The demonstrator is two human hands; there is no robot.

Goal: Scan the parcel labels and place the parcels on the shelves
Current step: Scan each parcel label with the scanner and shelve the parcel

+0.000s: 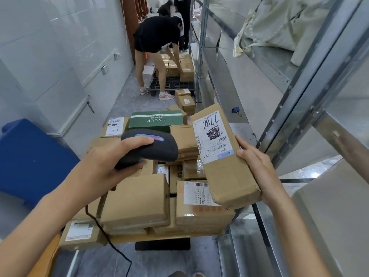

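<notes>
The left hand (pixel 103 156) is wrapped round the grip of a black scanner (pixel 153 145), thumb laid along its top beside a blue and red strip, the head aimed right toward the parcel. A black cable (pixel 103 232) hangs from the grip down past the stack below.

The right hand (pixel 257 168) holds a long brown parcel (pixel 223 156) up in the air, thumb pressed on its face near the label (pixel 212 136), the other fingers behind it and hidden. The parcel is tilted, its label facing the camera, with "7786" handwritten at the top and a scribbled-out patch under it. Scanner and parcel are near each other but apart.

Beneath both hands lies a stack of cardboard boxes (pixel 137 198), several with white labels, and a green box (pixel 155 120) on the far side marked "ONCUR". To the right stands the metal shelf (pixel 299 100), with a blue binder clip (pixel 236 110) on one level and a white bag (pixel 279 27) higher up. A blue bin (pixel 30 160) sits at the left by the wall. Further down the aisle a person (pixel 157 41) in black bends over more boxes on a black pallet (pixel 171 84).
</notes>
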